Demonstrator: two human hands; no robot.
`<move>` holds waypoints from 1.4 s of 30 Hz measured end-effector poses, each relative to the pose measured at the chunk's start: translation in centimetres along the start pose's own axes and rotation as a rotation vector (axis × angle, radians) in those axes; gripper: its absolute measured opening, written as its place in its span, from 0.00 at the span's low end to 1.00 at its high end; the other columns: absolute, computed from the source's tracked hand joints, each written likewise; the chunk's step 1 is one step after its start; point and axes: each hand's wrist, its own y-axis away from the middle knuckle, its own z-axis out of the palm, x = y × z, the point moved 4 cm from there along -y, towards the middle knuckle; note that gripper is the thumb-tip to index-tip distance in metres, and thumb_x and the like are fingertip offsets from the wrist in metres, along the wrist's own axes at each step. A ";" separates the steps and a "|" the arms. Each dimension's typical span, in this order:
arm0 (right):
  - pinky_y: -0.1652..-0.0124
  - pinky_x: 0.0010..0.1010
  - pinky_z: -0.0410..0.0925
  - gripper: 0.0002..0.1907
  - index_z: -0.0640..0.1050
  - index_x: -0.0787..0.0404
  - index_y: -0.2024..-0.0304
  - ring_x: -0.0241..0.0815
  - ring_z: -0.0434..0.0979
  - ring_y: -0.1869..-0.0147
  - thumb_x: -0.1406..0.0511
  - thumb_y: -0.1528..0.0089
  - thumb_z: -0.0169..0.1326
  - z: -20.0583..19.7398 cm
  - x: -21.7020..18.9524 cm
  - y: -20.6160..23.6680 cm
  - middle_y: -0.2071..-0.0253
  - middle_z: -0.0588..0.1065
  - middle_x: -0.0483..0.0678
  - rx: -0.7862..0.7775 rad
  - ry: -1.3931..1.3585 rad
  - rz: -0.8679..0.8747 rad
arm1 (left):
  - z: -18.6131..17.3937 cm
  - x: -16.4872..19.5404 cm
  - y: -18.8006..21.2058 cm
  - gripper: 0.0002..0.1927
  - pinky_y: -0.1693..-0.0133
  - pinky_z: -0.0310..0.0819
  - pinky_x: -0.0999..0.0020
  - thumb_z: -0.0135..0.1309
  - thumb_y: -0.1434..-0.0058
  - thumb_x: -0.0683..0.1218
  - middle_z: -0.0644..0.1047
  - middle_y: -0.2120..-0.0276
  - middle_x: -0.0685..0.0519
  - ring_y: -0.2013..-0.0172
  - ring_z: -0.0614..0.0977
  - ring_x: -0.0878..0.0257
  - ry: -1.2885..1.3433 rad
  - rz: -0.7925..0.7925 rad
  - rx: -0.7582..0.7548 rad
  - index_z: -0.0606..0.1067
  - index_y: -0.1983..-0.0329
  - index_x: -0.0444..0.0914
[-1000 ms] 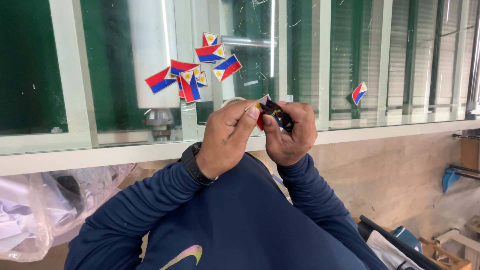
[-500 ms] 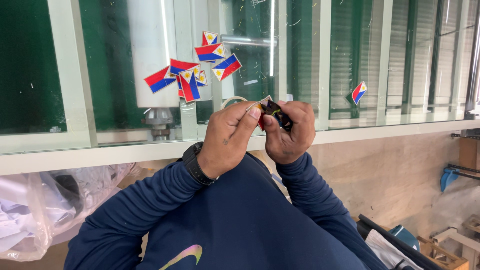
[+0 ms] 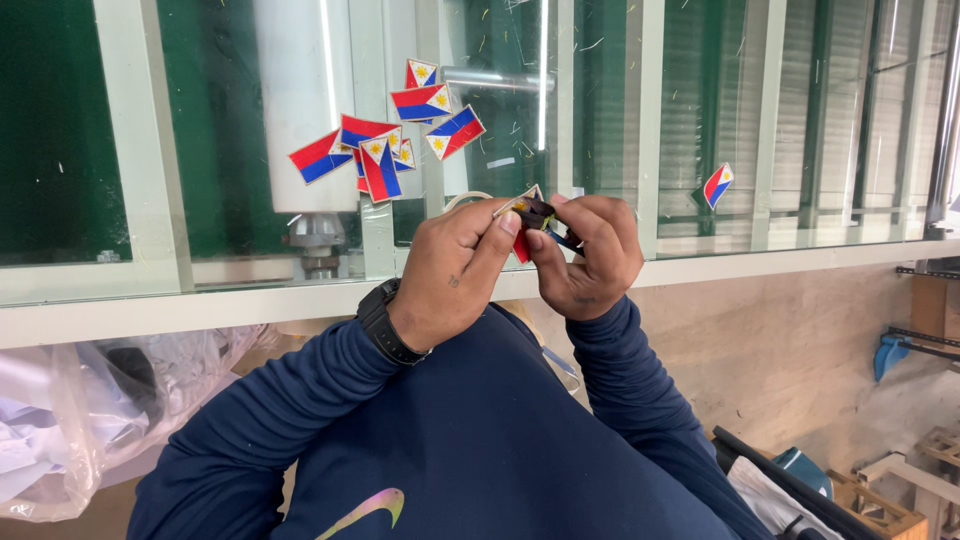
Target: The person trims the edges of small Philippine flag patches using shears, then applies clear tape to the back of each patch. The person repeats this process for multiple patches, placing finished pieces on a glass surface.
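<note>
My left hand point(image 3: 450, 270), with a black watch on its wrist, and my right hand point(image 3: 590, 260) are raised together in front of a glass pane. Both pinch one small flag-shaped sticker point(image 3: 530, 212) in red, blue, white and yellow, which has a dark piece against it. The thumb and forefinger of each hand close on it from either side. Fingers cover most of the sticker. My dark blue sleeves fill the lower part of the head view.
Several matching flag stickers point(image 3: 385, 150) cling to the glass above my hands, and a single one point(image 3: 717, 185) is further right. A white ledge point(image 3: 200, 310) runs under the panes. A clear plastic bag point(image 3: 80, 420) lies at lower left; wooden frames and a blue object point(image 3: 890, 355) sit at lower right.
My right fingers have curled further over the sticker, hiding more of its dark part. Both hands stay at nearly the same spot.
</note>
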 end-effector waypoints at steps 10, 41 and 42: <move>0.66 0.26 0.70 0.15 0.80 0.67 0.51 0.39 0.74 0.62 0.69 0.38 0.68 -0.5 0.1 -0.2 0.60 0.74 0.51 -0.039 -0.068 0.002 | -0.5 -0.1 -0.4 0.16 0.53 0.75 0.64 0.43 0.23 0.47 0.81 0.64 0.49 0.59 0.81 0.57 -0.061 0.059 -0.105 0.77 0.45 0.34; 0.59 0.38 0.60 0.22 0.81 0.61 0.52 0.43 0.68 0.65 0.62 0.45 0.73 -6.4 -2.4 -7.1 0.63 0.77 0.46 -0.391 0.054 -0.302 | -3.3 3.5 -1.9 0.11 0.66 0.77 0.75 0.58 0.35 0.48 0.83 0.68 0.54 0.69 0.83 0.71 -0.051 -0.179 -0.249 0.83 0.57 0.36; 0.59 0.38 0.60 0.22 0.81 0.61 0.52 0.43 0.68 0.65 0.62 0.44 0.73 -6.3 -2.7 -7.3 0.63 0.77 0.46 -0.405 0.060 -0.306 | -3.3 3.6 -1.9 0.11 0.67 0.76 0.75 0.58 0.35 0.48 0.83 0.69 0.54 0.69 0.82 0.71 -0.055 -0.181 -0.251 0.83 0.58 0.36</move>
